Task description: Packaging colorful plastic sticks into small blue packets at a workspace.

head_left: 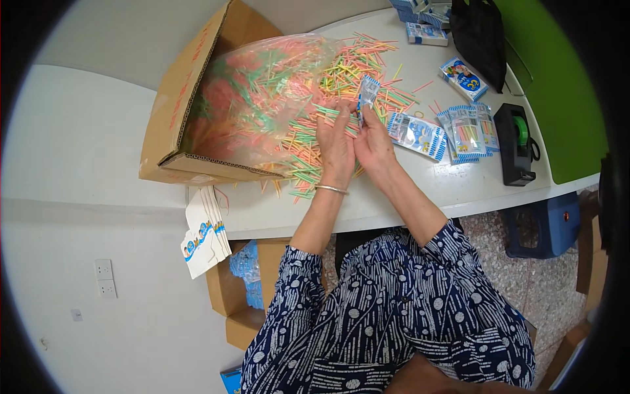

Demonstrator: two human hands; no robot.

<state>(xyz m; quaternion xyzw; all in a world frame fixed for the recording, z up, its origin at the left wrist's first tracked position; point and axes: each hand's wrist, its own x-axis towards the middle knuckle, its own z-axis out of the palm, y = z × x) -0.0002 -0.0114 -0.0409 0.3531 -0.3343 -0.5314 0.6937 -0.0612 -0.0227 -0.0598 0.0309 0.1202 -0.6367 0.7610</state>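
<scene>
**Filling a small packet with coloured sticks**

Looking down from the head camera, I see both hands working close together over a big heap of coloured sticks (308, 141) on the white counter (394, 203). My right hand (374, 148) is pinched around a small clear packet (367, 95) with blue edges and holds it upright, just above the heap. My left hand (336, 144) is closed on a small bunch of sticks right beside the packet's lower end. I cannot tell if any sticks are inside it yet (the packet is too small to see into).

Some work looks done. Just right of my hands lie filled packets (453, 131), and I count about four, some lying on top of others. One more blue and white packet (462, 77) lies further back, and a few more sit at the far edge, too bunched to count.

A lot looks left, I think. The sticks are far too many to count. They spill out of one clear plastic bag (262, 98) inside one cardboard box (190, 105) lying on its side. One stack of white cards (207, 233) hangs over the near edge. One black tape holder (515, 141) with a green roll stands at the right.
</scene>
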